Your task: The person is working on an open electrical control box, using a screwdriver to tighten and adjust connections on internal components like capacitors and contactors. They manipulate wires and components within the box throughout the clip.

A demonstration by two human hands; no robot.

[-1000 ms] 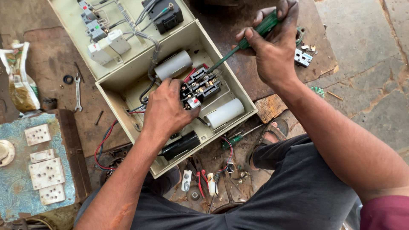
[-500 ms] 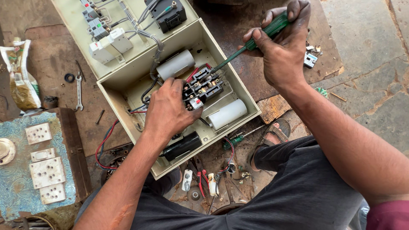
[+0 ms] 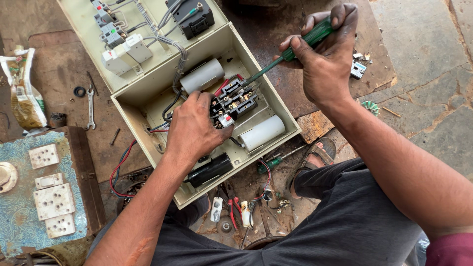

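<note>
An open cream metal enclosure (image 3: 276, 106) is seen lying on the floor, filling the upper middle of the frame, with its hinged lid (image 3: 88, 29) folded back toward the upper left. Inside the box, at the centre of the frame, a black switch block (image 3: 235, 101) with red and white parts is gripped by the left hand (image 3: 194, 130), whose fingers are curled over its left side and closed on it. The right hand (image 3: 325, 64), in the upper right, is clamped around the green handle of a screwdriver (image 3: 290, 53); the shaft is angled down and to the left, and its tip is set against the upper edge of the switch block. The two hands are kept apart, one on each tool end of the work.

Two white cylinders are mounted in the box: one (image 3: 202, 75) just above and left of the block, the other (image 3: 263, 133) just below and right of it. A black cylinder (image 3: 211, 170) is partly covered by the left wrist near the lower wall of the box. Grey wires (image 3: 175, 47) are run from the lid into the box.

A second green screwdriver (image 3: 271, 161) is laid just beyond the lower right wall. A spanner (image 3: 90, 108) is seen on the floor left of the box, and white sockets on a patterned board (image 3: 17, 216) occupy the lower left of the frame.
</note>
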